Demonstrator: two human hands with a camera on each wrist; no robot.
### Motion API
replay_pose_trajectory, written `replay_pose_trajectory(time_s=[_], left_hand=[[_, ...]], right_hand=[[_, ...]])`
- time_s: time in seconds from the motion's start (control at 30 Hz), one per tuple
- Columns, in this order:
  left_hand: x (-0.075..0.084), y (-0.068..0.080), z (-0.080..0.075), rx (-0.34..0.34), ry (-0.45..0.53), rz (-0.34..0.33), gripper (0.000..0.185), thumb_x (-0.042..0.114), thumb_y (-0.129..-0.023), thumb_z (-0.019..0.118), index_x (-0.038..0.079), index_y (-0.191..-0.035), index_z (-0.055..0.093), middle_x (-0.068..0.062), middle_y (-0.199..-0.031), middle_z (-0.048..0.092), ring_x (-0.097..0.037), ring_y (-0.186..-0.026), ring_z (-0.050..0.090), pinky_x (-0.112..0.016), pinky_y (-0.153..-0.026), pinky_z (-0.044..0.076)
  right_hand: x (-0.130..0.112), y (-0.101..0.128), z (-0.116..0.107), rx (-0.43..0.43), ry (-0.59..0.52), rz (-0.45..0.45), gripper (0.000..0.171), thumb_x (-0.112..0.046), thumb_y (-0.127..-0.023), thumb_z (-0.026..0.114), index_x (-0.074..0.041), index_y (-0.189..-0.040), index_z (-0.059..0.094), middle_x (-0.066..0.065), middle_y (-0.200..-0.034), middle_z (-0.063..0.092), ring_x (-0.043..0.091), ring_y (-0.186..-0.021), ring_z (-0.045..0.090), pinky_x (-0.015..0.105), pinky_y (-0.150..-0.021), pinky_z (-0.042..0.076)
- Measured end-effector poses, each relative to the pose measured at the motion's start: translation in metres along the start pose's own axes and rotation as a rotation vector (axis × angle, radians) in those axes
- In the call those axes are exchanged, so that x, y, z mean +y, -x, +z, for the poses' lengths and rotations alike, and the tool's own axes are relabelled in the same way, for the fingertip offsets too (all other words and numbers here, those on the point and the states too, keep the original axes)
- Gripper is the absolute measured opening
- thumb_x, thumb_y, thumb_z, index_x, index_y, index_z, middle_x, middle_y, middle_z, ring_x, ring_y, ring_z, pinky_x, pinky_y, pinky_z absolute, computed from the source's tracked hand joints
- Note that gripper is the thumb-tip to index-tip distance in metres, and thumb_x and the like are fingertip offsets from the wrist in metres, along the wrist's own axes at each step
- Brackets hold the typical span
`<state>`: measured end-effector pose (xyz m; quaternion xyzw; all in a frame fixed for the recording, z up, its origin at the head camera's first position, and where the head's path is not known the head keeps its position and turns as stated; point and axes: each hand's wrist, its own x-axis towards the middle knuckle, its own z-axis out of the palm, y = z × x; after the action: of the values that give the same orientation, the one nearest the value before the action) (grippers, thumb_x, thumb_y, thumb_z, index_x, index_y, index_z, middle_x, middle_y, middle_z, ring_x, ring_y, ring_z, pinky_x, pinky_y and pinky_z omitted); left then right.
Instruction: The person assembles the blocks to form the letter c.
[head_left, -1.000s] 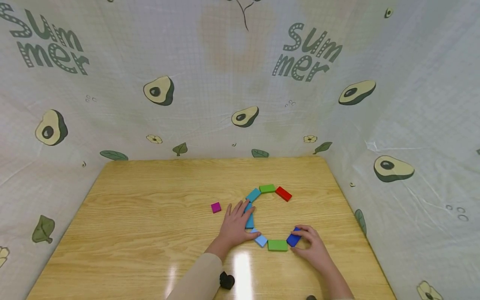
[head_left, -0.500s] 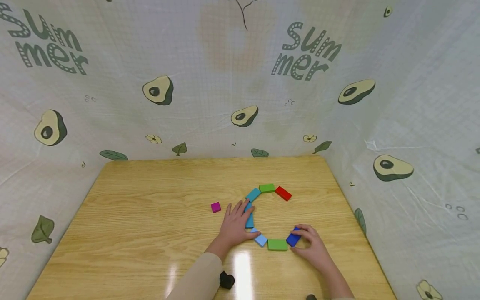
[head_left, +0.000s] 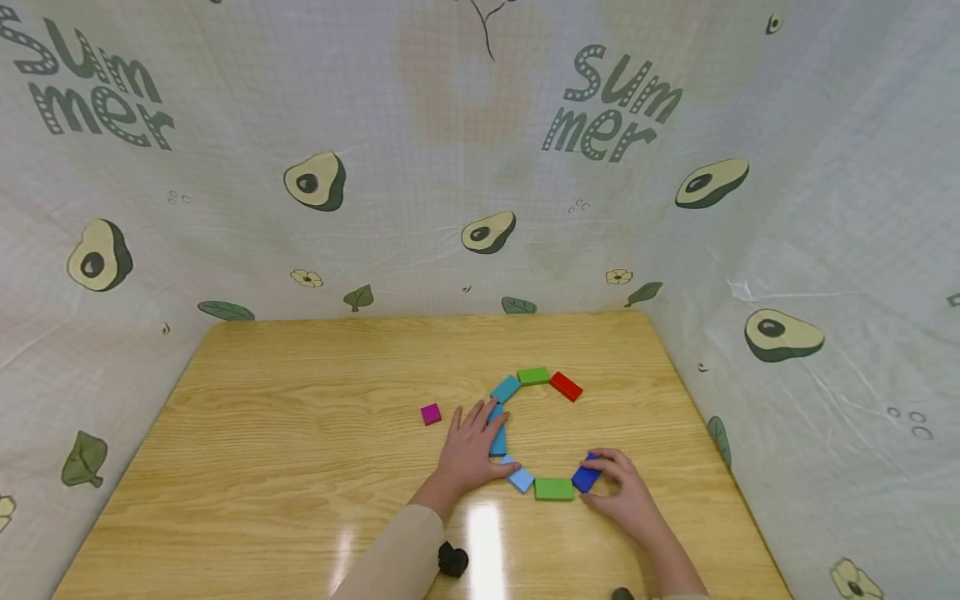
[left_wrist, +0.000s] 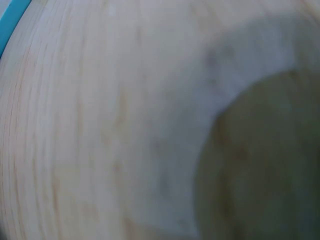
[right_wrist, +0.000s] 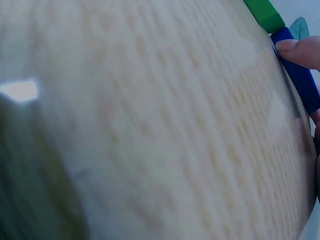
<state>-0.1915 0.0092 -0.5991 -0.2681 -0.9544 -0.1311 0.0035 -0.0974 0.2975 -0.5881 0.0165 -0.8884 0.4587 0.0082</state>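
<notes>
Nothing's rly moved since a sec ago, both hands stay put. Right hand (head_left: 628, 493) pinches the dark blue block (head_left: 587, 477) at the ring's near-right, next to the green block (head_left: 554, 489). Left hand (head_left: 469, 450) lies flat, fingers straight, on the teal block (head_left: 498, 440). Magenta cube (head_left: 431, 413) sits apart on the worktop (head_left: 300, 433).

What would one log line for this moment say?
left hand: rests on teal block | right hand: pinches dark blue block | magenta block: apart
</notes>
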Motion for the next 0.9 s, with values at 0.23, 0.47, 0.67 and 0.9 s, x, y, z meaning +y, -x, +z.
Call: replay_pose_trajectory(time_s=[0.23,0.47,0.67,0.9], left_hand=[[0.001,-0.001,-0.003,-0.003,0.006,0.001,0.093,0.083,-0.078,0.047,0.028,-0.152,0.035,0.000,-0.162,0.013,-0.026,-0.147,0.015,-0.056,-0.115,0.006],[0.000,0.000,-0.003,0.004,0.018,0.000,0.094,0.083,-0.078,0.046,0.028,-0.153,0.033,-0.001,-0.163,0.011,-0.026,-0.147,0.014,-0.056,-0.115,0.006],[0.000,0.005,-0.002,0.033,0.056,0.008,0.093,0.080,-0.078,0.050,0.025,-0.152,0.035,-0.002,-0.162,0.013,-0.027,-0.147,0.015,-0.056,-0.115,0.008],[0.002,0.008,-0.005,0.060,0.085,0.035,0.090,0.077,-0.079,0.054,0.024,-0.150,0.038,-0.004,-0.160,0.019,-0.028,-0.146,0.018,-0.055,-0.115,0.009]], right_hand=[[-0.004,0.000,-0.004,0.005,-0.002,-0.018,0.046,-0.010,-0.069,0.088,-0.016,-0.112,0.073,0.003,-0.131,0.053,0.028,-0.125,0.044,0.033,-0.098,0.042],[-0.005,-0.001,-0.003,0.003,-0.023,-0.038,0.046,-0.014,-0.070,0.088,-0.015,-0.113,0.072,0.005,-0.134,0.052,0.031,-0.127,0.044,0.032,-0.099,0.039],[-0.008,-0.001,-0.001,0.009,-0.070,-0.020,0.047,-0.013,-0.071,0.087,-0.013,-0.115,0.071,0.006,-0.136,0.052,0.032,-0.129,0.042,0.036,-0.101,0.037],[-0.017,-0.003,0.000,0.019,-0.096,0.024,0.046,-0.013,-0.074,0.085,-0.011,-0.118,0.070,0.007,-0.136,0.051,0.032,-0.130,0.041,0.053,-0.105,0.034]])
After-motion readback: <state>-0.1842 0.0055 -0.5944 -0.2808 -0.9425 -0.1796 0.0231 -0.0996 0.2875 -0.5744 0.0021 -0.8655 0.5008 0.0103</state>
